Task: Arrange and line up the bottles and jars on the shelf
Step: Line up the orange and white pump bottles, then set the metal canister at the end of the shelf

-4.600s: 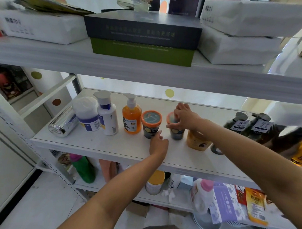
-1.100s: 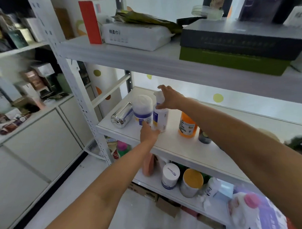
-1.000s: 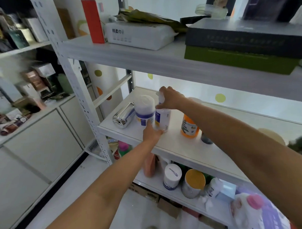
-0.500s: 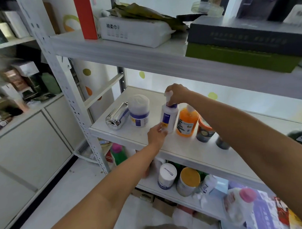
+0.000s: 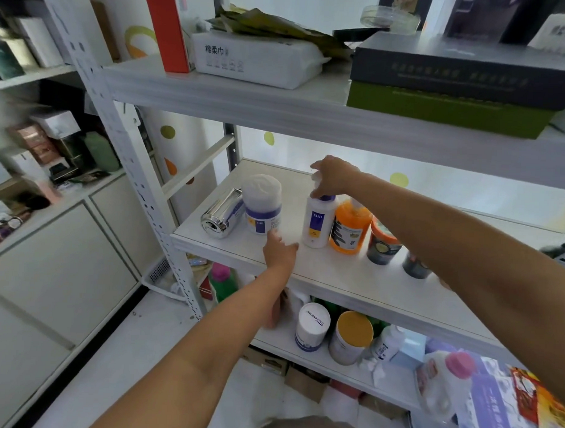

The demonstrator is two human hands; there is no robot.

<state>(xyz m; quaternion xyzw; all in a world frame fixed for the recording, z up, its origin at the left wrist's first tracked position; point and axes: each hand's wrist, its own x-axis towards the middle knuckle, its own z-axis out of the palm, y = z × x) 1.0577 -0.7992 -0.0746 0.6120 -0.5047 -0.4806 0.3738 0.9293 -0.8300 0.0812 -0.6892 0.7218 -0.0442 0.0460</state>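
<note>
Tipping is our main risk: our right hand (image 5: 332,177) pinches the tall white pump bottle (image 5: 317,220) by its top, just beside the orange pump bottle (image 5: 349,227) on the white shelf (image 5: 336,273). Our left hand (image 5: 278,250), fingers loosely spread, touches the short white tub (image 5: 262,202) beside a chrome can (image 5: 220,211) that could roll off.

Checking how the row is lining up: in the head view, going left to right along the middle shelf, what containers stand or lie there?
Silver can lying on its side → white tub with blue label → white pump bottle, right hand on its top → orange pump bottle → orange-lidded jar → dark jar, partly behind the arm.
</note>
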